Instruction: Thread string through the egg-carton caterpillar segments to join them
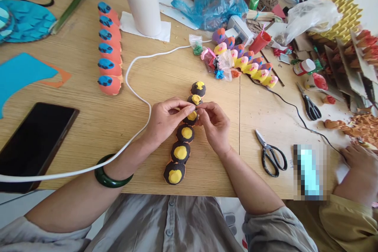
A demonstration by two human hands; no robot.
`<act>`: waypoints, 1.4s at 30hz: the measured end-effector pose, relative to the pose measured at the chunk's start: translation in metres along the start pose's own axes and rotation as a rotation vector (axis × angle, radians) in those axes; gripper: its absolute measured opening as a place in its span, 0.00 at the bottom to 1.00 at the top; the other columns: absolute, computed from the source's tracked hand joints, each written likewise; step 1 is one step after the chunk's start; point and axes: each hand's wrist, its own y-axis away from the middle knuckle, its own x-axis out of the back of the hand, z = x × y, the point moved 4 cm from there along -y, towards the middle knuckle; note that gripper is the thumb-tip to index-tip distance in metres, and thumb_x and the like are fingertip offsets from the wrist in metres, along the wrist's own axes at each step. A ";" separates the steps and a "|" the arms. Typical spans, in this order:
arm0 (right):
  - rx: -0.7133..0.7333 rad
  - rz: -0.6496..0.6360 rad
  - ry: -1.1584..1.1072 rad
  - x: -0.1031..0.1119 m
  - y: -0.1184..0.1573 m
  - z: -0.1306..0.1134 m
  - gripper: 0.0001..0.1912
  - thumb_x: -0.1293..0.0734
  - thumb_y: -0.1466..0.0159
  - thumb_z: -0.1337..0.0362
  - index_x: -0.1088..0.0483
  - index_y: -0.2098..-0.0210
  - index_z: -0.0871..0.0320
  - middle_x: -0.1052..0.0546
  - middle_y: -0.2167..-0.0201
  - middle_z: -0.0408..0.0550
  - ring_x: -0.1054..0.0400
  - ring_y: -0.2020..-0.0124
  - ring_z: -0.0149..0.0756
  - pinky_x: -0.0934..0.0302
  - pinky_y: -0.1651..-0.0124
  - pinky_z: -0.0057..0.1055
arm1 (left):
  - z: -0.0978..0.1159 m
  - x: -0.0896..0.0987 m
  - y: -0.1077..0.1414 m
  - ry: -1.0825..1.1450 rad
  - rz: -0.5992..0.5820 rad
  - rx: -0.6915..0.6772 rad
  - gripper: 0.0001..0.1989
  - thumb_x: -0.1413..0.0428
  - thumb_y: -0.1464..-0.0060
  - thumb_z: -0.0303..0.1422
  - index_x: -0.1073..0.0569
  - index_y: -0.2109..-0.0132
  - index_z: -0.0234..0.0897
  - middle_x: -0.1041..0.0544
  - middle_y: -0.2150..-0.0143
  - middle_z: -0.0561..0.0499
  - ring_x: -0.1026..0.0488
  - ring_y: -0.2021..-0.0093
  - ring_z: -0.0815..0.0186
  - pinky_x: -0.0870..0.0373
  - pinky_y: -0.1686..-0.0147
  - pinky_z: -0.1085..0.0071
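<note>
A row of black egg-carton cups (pixel 185 133) with yellow clay patches runs away from me on the wooden table. The farthest cup carries small dark dots on its yellow patch. Over the second and third cups, my left hand (pixel 169 120) and my right hand (pixel 215 124) meet fingertip to fingertip. Thumb and forefinger are pinched together on each hand. Whatever lies between the fingertips is too small or hidden to make out. A green bangle (pixel 113 177) circles my left wrist.
An orange cup row (pixel 110 51) and a white cable (pixel 138 57) lie left. Scissors (pixel 270 153) rest right, near a co-worker's hand (pixel 362 165). A white bottle (pixel 143 6), yellow cup row (pixel 251 67) and clay bags (pixel 218 63) are farther back. A phone (pixel 38 141) lies at left.
</note>
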 end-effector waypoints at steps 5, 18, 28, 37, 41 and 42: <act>0.005 0.029 0.008 0.001 0.000 0.000 0.12 0.28 0.34 0.52 0.26 0.62 0.54 0.24 0.68 0.41 0.32 0.73 0.27 0.30 0.68 0.29 | -0.001 0.001 0.000 0.011 0.032 0.014 0.13 0.34 0.45 0.44 0.16 0.63 0.39 0.16 0.62 0.51 0.21 0.61 0.63 0.24 0.60 0.72; -0.062 0.017 -0.092 0.000 -0.003 0.004 0.12 0.26 0.37 0.54 0.27 0.66 0.55 0.26 0.73 0.39 0.34 0.76 0.26 0.33 0.71 0.27 | -0.005 -0.001 -0.002 0.093 -0.019 0.007 0.16 0.36 0.42 0.46 0.15 0.60 0.37 0.16 0.60 0.49 0.21 0.59 0.64 0.26 0.63 0.74; -0.100 0.010 -0.100 0.000 -0.003 0.002 0.14 0.25 0.39 0.52 0.26 0.67 0.55 0.26 0.73 0.39 0.33 0.75 0.26 0.32 0.71 0.26 | -0.006 -0.002 -0.003 0.044 -0.017 -0.005 0.15 0.35 0.43 0.45 0.16 0.63 0.36 0.16 0.63 0.50 0.21 0.62 0.64 0.26 0.64 0.74; -0.154 0.012 -0.145 -0.001 -0.003 0.002 0.15 0.24 0.41 0.51 0.27 0.68 0.54 0.27 0.74 0.38 0.35 0.76 0.26 0.29 0.72 0.26 | -0.007 -0.002 -0.004 0.062 -0.045 0.013 0.12 0.33 0.46 0.42 0.16 0.61 0.37 0.16 0.63 0.50 0.20 0.64 0.65 0.24 0.64 0.74; -0.142 0.017 -0.153 -0.001 -0.003 0.002 0.15 0.23 0.41 0.51 0.26 0.66 0.54 0.26 0.73 0.38 0.35 0.76 0.26 0.30 0.71 0.27 | -0.007 -0.001 -0.003 0.060 -0.033 -0.013 0.12 0.33 0.46 0.41 0.16 0.61 0.37 0.16 0.63 0.51 0.20 0.63 0.65 0.24 0.63 0.73; -0.137 0.022 -0.145 -0.001 -0.003 0.002 0.15 0.23 0.41 0.51 0.26 0.65 0.54 0.26 0.73 0.38 0.35 0.76 0.26 0.30 0.71 0.27 | -0.007 -0.002 -0.003 0.060 -0.036 -0.017 0.12 0.33 0.46 0.41 0.16 0.61 0.37 0.17 0.63 0.51 0.20 0.63 0.65 0.24 0.63 0.73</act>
